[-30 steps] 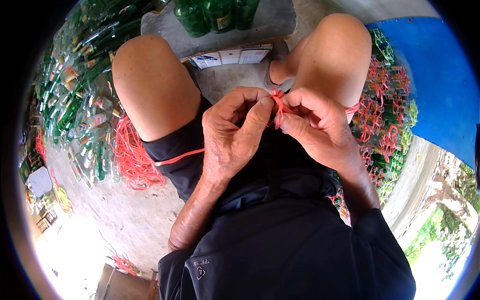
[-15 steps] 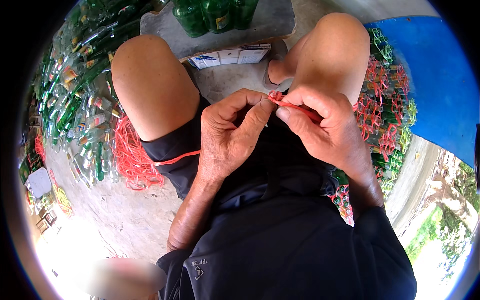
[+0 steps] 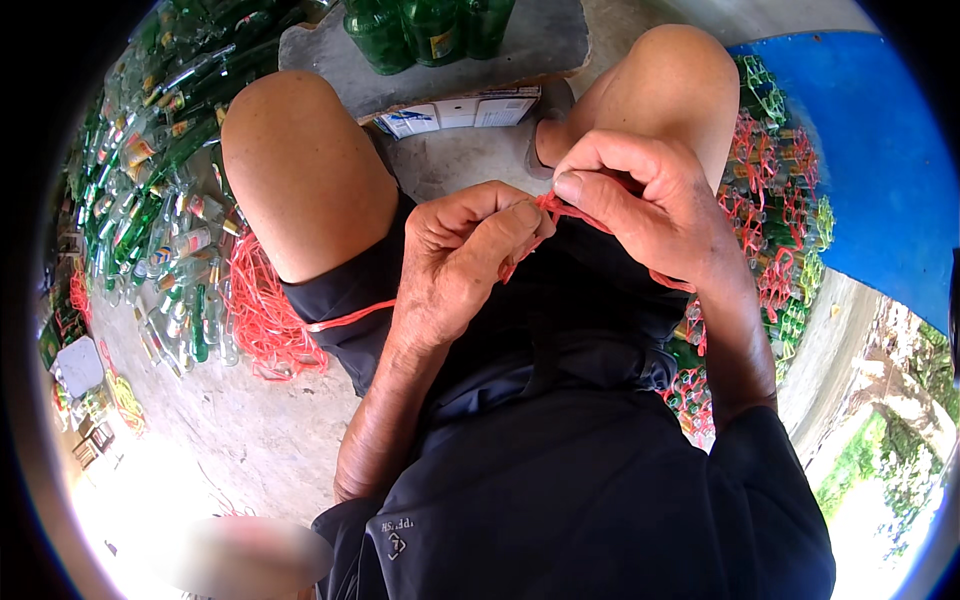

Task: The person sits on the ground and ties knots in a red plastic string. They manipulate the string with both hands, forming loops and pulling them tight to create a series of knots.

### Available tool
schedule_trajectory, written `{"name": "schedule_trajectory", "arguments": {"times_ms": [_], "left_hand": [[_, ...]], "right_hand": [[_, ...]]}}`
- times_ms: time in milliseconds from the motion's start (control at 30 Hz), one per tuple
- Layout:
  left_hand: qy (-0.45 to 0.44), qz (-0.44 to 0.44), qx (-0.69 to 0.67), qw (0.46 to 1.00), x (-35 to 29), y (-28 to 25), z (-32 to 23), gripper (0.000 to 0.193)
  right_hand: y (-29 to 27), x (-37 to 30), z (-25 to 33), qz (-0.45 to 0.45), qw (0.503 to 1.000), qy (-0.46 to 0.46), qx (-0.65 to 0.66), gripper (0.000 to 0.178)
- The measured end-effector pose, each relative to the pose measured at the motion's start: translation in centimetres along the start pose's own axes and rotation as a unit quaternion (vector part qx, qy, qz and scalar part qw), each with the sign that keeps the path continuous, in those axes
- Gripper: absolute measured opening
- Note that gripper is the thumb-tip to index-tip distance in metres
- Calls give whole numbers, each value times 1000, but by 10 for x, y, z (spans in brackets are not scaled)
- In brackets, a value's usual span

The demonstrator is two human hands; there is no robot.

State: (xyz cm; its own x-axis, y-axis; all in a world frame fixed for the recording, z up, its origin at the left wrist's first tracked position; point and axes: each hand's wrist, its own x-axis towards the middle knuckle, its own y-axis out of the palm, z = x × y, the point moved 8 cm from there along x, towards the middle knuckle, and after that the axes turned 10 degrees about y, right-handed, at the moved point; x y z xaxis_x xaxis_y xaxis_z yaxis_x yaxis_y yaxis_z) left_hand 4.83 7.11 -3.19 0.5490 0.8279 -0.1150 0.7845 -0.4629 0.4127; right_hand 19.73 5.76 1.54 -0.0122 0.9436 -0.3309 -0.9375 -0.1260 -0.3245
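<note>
Above my lap, my left hand [image 3: 462, 255] pinches a red plastic strap [image 3: 556, 206] between thumb and forefinger. My right hand [image 3: 655, 205] is closed on the same strap a short way to the right. The piece between them looks knotted or twisted, and a loose end hangs below my right palm. From my left hand's side a strand runs left across my shorts to a tangled heap of red strap [image 3: 265, 310] on the floor. My curled fingers hide part of the strap.
Green bottles [image 3: 432, 30] stand on a grey slab [image 3: 545, 50] beyond my knees. Many glass bottles [image 3: 170, 200] lie piled at the left. To the right, bottles bound with red and green strap [image 3: 765, 220] stand beside a blue board [image 3: 880, 160].
My right hand has shifted up and turned, and a strap end now hangs below it. My left hand has moved slightly, with some strap showing under its fingers.
</note>
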Motion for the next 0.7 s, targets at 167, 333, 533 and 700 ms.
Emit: {"name": "schedule_trajectory", "arguments": {"times_ms": [167, 333, 533, 700], "left_hand": [[-37, -8, -55, 998, 0, -5, 8, 24], [-67, -8, -76, 995, -2, -6, 12, 26], [-76, -11, -94, 993, -4, -4, 12, 27], [-91, -29, -94, 991, -4, -5, 12, 28]], "right_hand": [[2, 8, -1, 11, 1000, -7, 5, 17], [3, 9, -1, 16, 1000, -12, 21, 15], [-4, 2, 11, -60, 992, -104, -34, 16], [-10, -21, 46, -132, 960, -217, -119, 25]]}}
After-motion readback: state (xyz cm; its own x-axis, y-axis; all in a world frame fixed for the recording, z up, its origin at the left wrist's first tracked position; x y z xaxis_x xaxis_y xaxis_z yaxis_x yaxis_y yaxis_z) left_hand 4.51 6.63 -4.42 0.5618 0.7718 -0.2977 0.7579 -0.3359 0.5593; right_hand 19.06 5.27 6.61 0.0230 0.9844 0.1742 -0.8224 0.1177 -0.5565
